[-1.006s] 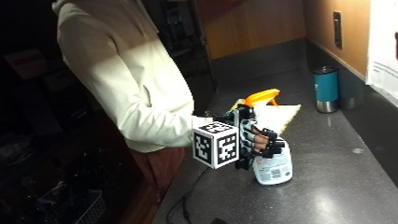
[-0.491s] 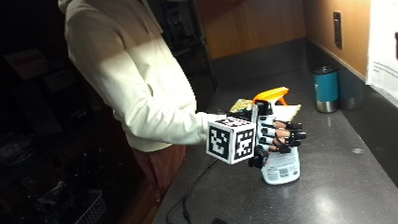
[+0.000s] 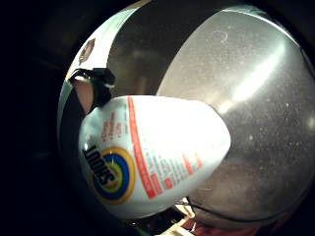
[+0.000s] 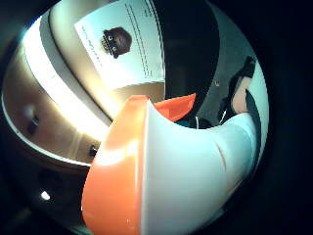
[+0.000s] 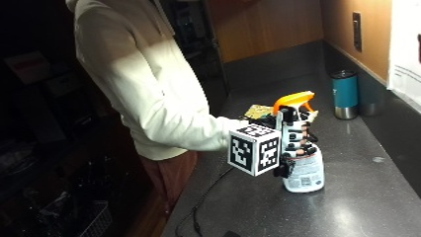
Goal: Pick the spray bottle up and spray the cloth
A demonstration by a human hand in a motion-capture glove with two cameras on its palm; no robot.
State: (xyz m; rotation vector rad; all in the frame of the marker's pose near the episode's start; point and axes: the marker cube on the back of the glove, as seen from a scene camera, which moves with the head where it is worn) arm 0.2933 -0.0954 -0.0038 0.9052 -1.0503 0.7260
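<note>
Gloved right hand [image 5: 294, 140] is being wrapped around the neck of the white plastic spray bottle with orange trigger head [image 5: 301, 148]; fingers [image 5: 304, 146] are curled round it. Bottle is being held upright, base just at or barely off the dark speckled countertop [image 5: 368, 197] — cannot tell which. Yellow-green cloth [image 5: 260, 111] is lying on the counter just behind the hand. Teal metal tumbler [image 5: 344, 94] is standing well apart, near the back wall. In the palm views, white body with "Shout" label [image 3: 147, 157] and orange head [image 4: 117, 171] are filling the frame.
</note>
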